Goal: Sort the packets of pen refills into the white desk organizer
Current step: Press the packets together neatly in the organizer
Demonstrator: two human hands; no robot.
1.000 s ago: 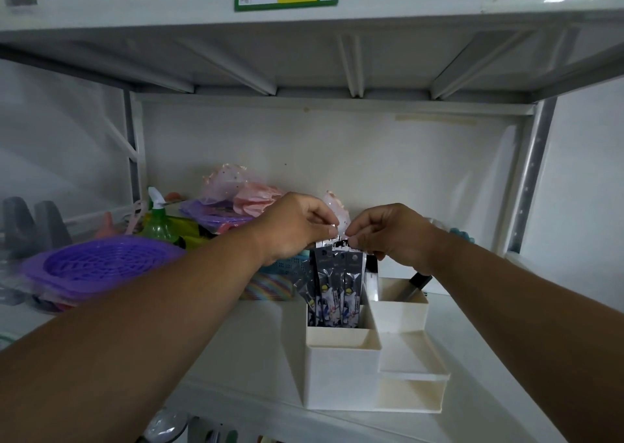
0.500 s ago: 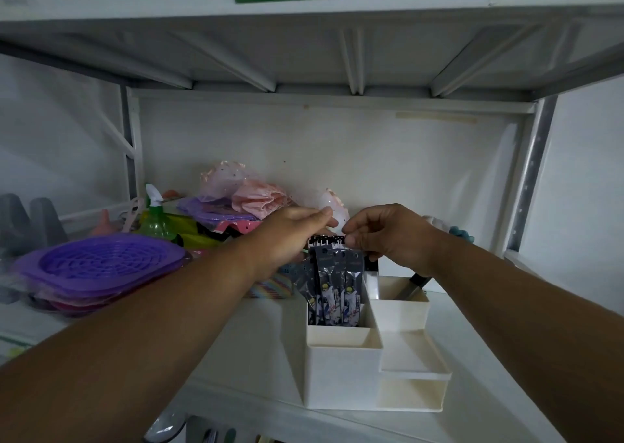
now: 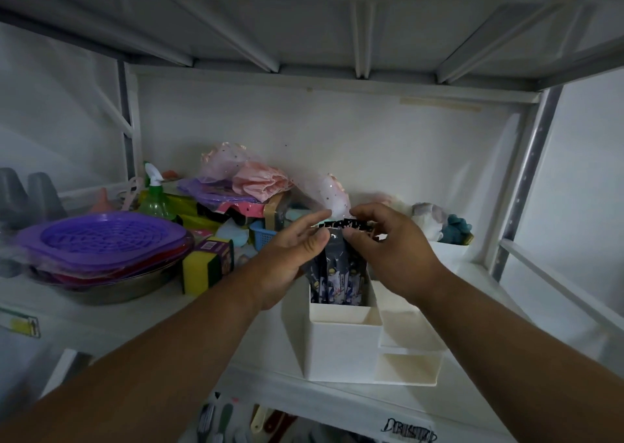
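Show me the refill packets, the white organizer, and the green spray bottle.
refill packets (image 3: 339, 274), head view, dark front of the middle packet
white organizer (image 3: 341, 351), head view, front wall
green spray bottle (image 3: 156, 203), head view, green body

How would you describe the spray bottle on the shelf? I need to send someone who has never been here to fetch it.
On the white shelf, look left of the white desk organizer to the purple basket. Just behind the basket's right edge stands the spray bottle. It is the only green, see-through bottle there, topped with a white trigger nozzle.
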